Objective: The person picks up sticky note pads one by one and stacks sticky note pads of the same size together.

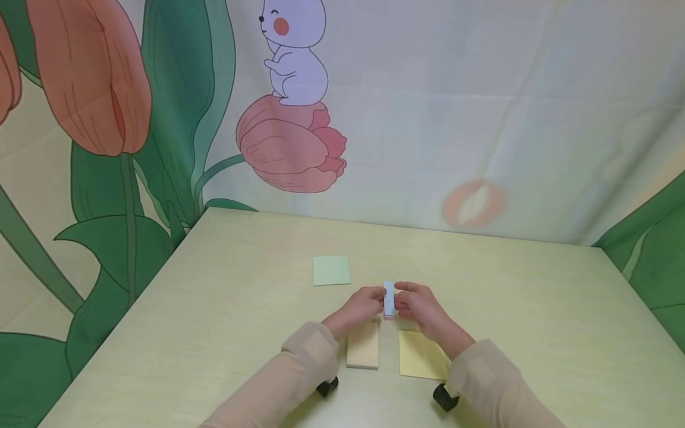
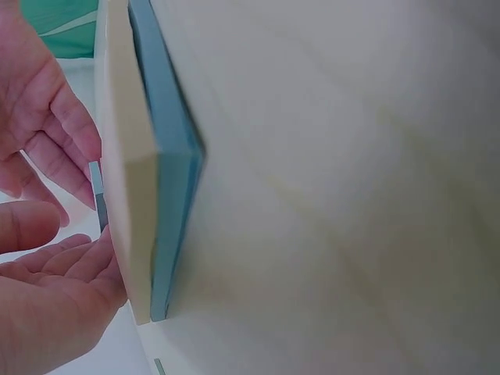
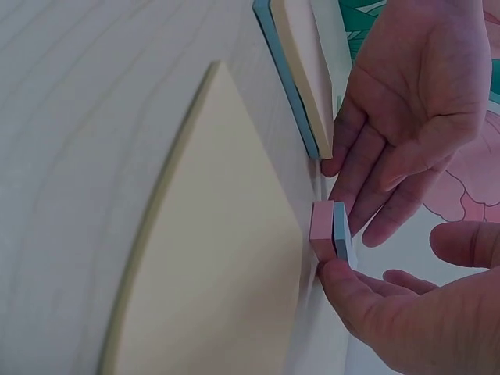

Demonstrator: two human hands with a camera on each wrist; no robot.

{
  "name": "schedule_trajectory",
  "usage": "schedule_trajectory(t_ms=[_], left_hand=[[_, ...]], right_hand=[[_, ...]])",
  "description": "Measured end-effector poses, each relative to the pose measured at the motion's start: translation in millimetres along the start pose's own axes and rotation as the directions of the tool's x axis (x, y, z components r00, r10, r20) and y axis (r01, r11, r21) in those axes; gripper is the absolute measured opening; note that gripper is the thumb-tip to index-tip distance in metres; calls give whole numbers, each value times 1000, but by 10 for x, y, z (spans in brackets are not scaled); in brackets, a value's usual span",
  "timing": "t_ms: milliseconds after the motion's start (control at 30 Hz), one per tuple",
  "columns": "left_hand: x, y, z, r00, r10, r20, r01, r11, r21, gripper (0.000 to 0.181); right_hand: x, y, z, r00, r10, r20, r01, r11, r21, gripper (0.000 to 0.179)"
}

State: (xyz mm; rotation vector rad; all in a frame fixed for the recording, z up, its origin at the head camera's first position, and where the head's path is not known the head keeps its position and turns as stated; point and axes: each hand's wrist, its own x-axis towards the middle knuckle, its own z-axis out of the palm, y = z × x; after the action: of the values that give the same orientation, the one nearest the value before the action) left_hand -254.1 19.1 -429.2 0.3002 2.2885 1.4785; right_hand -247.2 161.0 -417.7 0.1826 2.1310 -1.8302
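Printed cloth backdrop (image 1: 407,119) fills the upper frame, with tulips at left and a white animal at top centre. Pale wood-look table (image 1: 535,297) takes the lower part. Two hands near the lower centre, light sleeves: left hand (image 1: 361,305) and right hand (image 1: 420,304), one each side of a small stack. Grip: neither hand is closed around it; both are loose, fingers mostly straight, left fingertips at its left edge, right ones at or just beside its right edge (exact contact on the right, can't tell).

Yellow pad (image 1: 420,355) lies flat below the right hand, partly behind the forearm. Beige pad (image 1: 363,346), long axis up-down in the frame, sits below the left hand on a blue pad (image 2: 176,187). Green pad (image 1: 331,271), squarish, is left of centre, above the left hand.

Smallest is the narrow stack (image 1: 389,298), just right of centre, between the hands. Long axis runs nearly straight up-down in the head view, one short end towards the bottom edge. Two layers: pale blue on top, pink beneath (pink peeks out at the near end). Straight-sided, square-cornered, a thin seam between the colours.
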Motion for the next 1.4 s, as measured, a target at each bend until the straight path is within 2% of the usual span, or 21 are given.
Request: schedule_trajectory(t_ms=[200, 467, 767, 1400], left_hand=[[-16, 7, 0, 1000, 5, 2, -5, 1000, 14, 44], [-34, 40, 12, 1000, -21, 10, 21, 999, 26, 47], [-55, 54, 21, 1000, -8, 16, 7, 1000, 23, 46], [-47, 50, 29, 1000, 4, 6, -4, 998, 58, 45]], right_hand=[[-21, 6, -3, 1000, -3, -1, 3, 1000, -8, 44], [-46, -3, -1, 1000, -10, 8, 10, 1000, -16, 46], [-36, 9, 8, 1000, -6, 2, 6, 1000, -23, 48], [42, 71, -2, 999, 26, -32, -25, 999, 33, 40]])
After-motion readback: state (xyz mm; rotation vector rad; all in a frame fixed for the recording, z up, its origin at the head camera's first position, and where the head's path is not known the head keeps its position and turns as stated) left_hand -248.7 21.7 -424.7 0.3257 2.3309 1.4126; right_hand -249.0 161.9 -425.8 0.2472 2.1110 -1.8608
